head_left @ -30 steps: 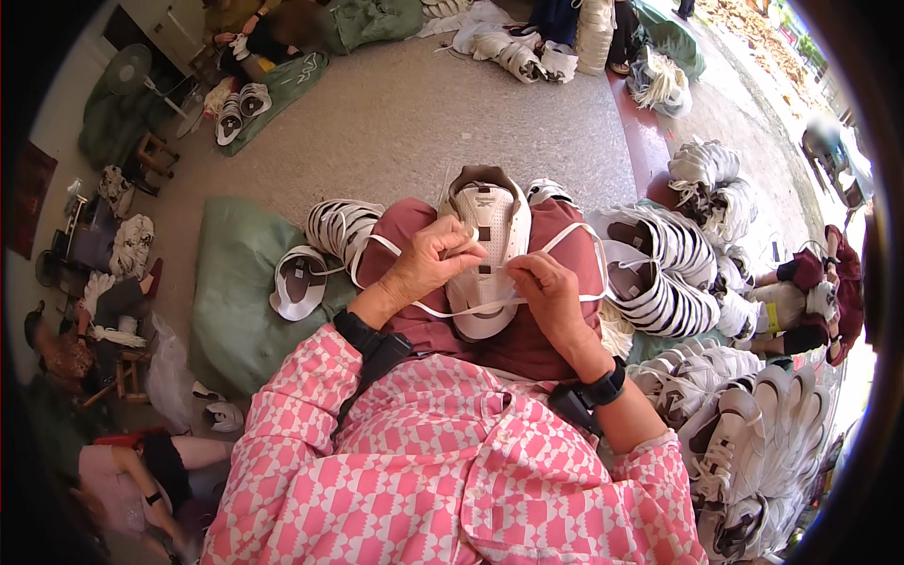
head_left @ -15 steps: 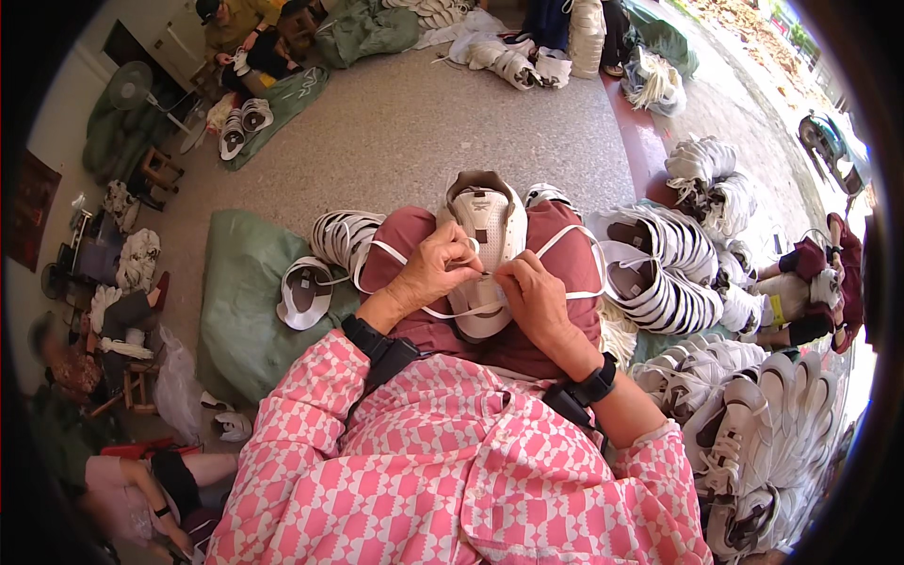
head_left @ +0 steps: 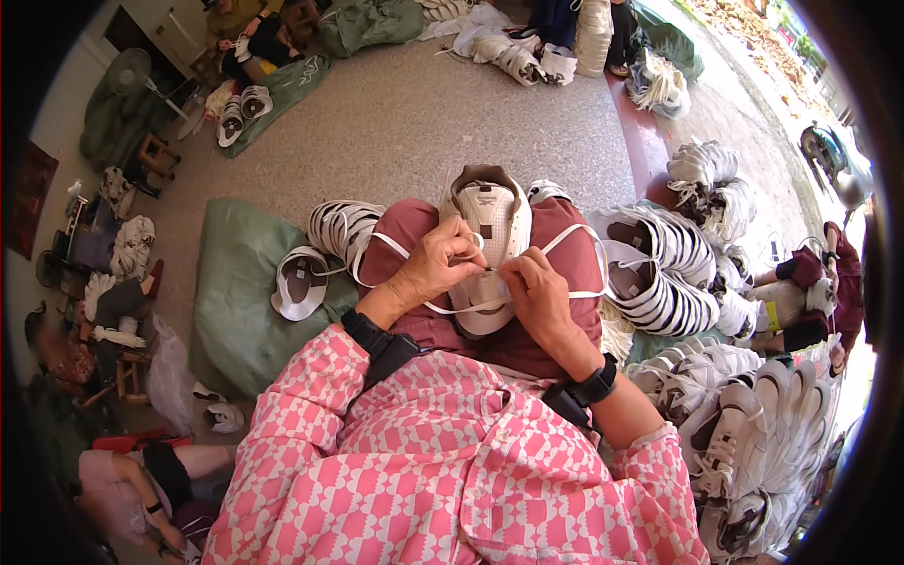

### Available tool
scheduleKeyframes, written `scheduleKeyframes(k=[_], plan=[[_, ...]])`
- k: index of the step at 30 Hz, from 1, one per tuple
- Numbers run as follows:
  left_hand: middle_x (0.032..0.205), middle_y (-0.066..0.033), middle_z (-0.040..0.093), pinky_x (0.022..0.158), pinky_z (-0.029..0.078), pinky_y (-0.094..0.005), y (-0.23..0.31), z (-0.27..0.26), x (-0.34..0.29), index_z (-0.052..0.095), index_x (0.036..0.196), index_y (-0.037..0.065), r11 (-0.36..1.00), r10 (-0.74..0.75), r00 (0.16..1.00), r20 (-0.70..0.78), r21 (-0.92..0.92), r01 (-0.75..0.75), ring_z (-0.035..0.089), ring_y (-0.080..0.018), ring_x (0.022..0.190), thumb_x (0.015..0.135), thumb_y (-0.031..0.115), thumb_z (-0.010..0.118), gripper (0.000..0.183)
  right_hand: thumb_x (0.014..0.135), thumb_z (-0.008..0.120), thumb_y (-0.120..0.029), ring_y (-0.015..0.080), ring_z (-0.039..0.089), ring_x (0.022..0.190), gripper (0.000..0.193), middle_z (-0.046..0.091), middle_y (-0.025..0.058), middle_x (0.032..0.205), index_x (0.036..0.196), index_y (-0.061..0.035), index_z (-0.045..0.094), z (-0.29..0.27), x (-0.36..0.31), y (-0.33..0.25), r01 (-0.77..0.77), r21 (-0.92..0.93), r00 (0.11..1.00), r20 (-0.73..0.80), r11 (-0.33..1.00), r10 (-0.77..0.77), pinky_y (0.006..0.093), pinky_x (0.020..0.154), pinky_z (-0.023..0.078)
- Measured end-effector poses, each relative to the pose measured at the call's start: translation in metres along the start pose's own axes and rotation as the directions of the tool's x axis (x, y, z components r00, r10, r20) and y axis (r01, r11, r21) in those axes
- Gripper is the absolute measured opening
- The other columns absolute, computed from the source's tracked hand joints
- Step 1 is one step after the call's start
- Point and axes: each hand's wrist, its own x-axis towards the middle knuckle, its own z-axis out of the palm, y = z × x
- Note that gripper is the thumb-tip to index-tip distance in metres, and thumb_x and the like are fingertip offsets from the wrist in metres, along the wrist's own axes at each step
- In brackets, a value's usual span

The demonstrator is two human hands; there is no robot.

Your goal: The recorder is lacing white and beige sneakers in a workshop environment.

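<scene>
A white and beige shoe upper (head_left: 496, 209) rests between my thighs, its brown-lined heel opening pointing away from me and its toe toward me. A white shoelace (head_left: 586, 233) loops out over both maroon trouser legs and comes back to the upper. My left hand (head_left: 438, 261) is closed in a pinch at the left row of eyelets, with a bit of the lace showing at its fingertips. Over the right side, close to the toe, my right hand (head_left: 539, 294) is also pinched on the lace. The fingertips hide the exact eyelets.
Stacked uppers lie by my left knee (head_left: 341, 231) and right knee (head_left: 673, 268), with a loose upper (head_left: 301, 282) on a green sack (head_left: 240, 301). More shoes (head_left: 753, 433) are heaped at lower right. Other people sit at left, far left and right; a fan (head_left: 129, 72) stands behind.
The whole view has shifted slightly. Both hands keep their pinches over the upper, with only a small move of the fingers.
</scene>
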Motion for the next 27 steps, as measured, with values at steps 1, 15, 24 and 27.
scheduleKeyframes(k=[1, 15, 24, 27], plan=[[0.090, -0.0018, 0.050, 0.075, 0.049, -0.0257, 0.001, 0.000, 0.000, 0.065, 0.080, 0.000, 1.000, 0.000, 1.000, -0.001, -0.001, 0.000, 0.055, -0.0129, 0.086, 0.073, 0.000, 0.077, 0.013, 0.086, 0.060, -0.008, 0.0317, 0.062, 0.070, 0.002, 0.056, 0.0091, 0.084, 0.089, -0.0086, 0.061, 0.001, 0.000, 0.000, 0.001, -0.007, 1.000, -0.003, 1.000, -0.001, 0.0402, 0.059, 0.049], [0.090, -0.0027, 0.051, 0.075, 0.048, -0.0269, 0.000, 0.000, 0.000, 0.066, 0.080, 0.001, 0.998, 0.044, 0.999, 0.009, 0.034, -0.044, 0.055, -0.0145, 0.086, 0.073, -0.001, 0.075, 0.011, 0.087, 0.063, -0.008, 0.0294, 0.062, 0.070, 0.006, 0.058, 0.0083, 0.084, 0.092, -0.0067, 0.061, 0.005, 0.002, -0.007, 0.048, 0.018, 0.998, 0.043, 0.999, -0.048, 0.0364, 0.059, 0.051], [0.090, -0.0033, 0.051, 0.075, 0.048, -0.0280, -0.002, 0.000, 0.000, 0.064, 0.077, 0.000, 1.000, 0.007, 1.000, 0.013, 0.022, -0.007, 0.056, -0.0158, 0.085, 0.073, 0.000, 0.076, 0.013, 0.087, 0.061, -0.009, 0.0331, 0.061, 0.068, 0.004, 0.057, 0.0102, 0.083, 0.090, -0.0080, 0.058, 0.004, -0.001, -0.005, -0.040, -0.006, 0.998, -0.043, 0.999, 0.040, 0.0416, 0.056, 0.048], [0.090, -0.0036, 0.052, 0.075, 0.048, -0.0280, 0.000, -0.001, -0.001, 0.063, 0.077, 0.000, 0.999, 0.006, 1.000, 0.015, 0.047, -0.007, 0.056, -0.0160, 0.085, 0.074, 0.000, 0.075, 0.013, 0.087, 0.062, -0.009, 0.0332, 0.061, 0.068, 0.004, 0.056, 0.0102, 0.083, 0.089, -0.0078, 0.058, 0.004, -0.002, -0.005, -0.039, -0.010, 0.998, -0.055, 0.999, 0.038, 0.0415, 0.056, 0.048]])
